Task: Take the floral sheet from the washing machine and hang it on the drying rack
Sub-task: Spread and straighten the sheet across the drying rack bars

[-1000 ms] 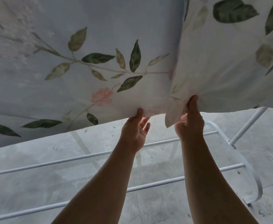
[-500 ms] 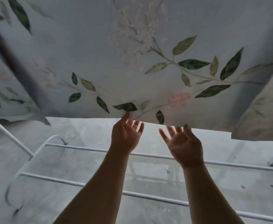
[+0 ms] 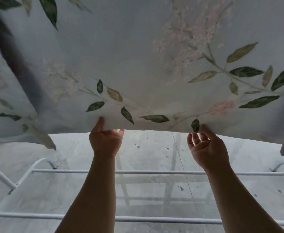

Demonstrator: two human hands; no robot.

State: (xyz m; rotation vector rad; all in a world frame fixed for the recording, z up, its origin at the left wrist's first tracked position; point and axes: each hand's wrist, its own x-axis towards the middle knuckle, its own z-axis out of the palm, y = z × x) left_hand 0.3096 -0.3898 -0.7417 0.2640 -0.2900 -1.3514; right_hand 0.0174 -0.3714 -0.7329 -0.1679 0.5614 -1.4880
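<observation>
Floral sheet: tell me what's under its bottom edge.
Under the sheet: the left hand pinching its hem, the right hand touching it, white rack bars and grey floor. Whatever it hangs on is covered.

glossy grey spotted tile floor (image 3: 148, 148)

floral sheet (image 3: 138, 64): cut off top, sides | drying rack (image 3: 154, 172): partly hidden behind sheet

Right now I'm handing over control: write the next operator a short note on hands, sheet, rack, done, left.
Left hand pinches the floral sheet at its lower hem. Right hand touches the hem; grip unclear.
Sheet hangs from above the frame, over the drying rack rails.
Done: sheet is up.
Left: probably straighten the hem, let go.
</observation>
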